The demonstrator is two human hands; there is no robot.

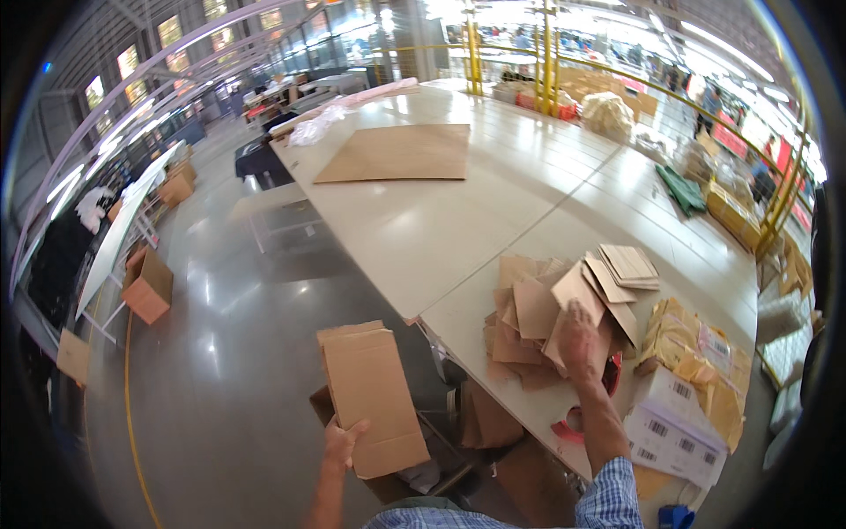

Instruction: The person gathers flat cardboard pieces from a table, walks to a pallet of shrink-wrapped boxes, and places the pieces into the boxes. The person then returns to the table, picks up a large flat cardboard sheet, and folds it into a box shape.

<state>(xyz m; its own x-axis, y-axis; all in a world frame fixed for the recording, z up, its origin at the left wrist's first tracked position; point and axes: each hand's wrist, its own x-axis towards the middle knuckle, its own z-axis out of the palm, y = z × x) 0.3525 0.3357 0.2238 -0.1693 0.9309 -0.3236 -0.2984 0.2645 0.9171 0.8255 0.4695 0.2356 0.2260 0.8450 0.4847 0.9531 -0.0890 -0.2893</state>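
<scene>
My left hand (pixel 342 443) is closed on the lower left edge of a brown cardboard sheet (pixel 374 397), held upright beside the table over the floor. At least one more layer shows behind its top edge. My right hand (pixel 579 342) reaches over a loose heap of cardboard pieces (pixel 520 326) on the white table (pixel 458 220). Its fingers close on a small cardboard piece (pixel 577 291) at the top of the heap; the fingertips are partly hidden. A neater stack of cardboard pieces (pixel 630 266) lies just beyond that hand.
Red tape (pixel 571 425) lies by my right forearm. Right of it are a barcode label sheet (pixel 674 428) and a crumpled brown paper package (pixel 696 353). A large cardboard sheet (pixel 397 152) rests farther up the table. Cardboard boxes (pixel 485 414) stand beneath the near edge.
</scene>
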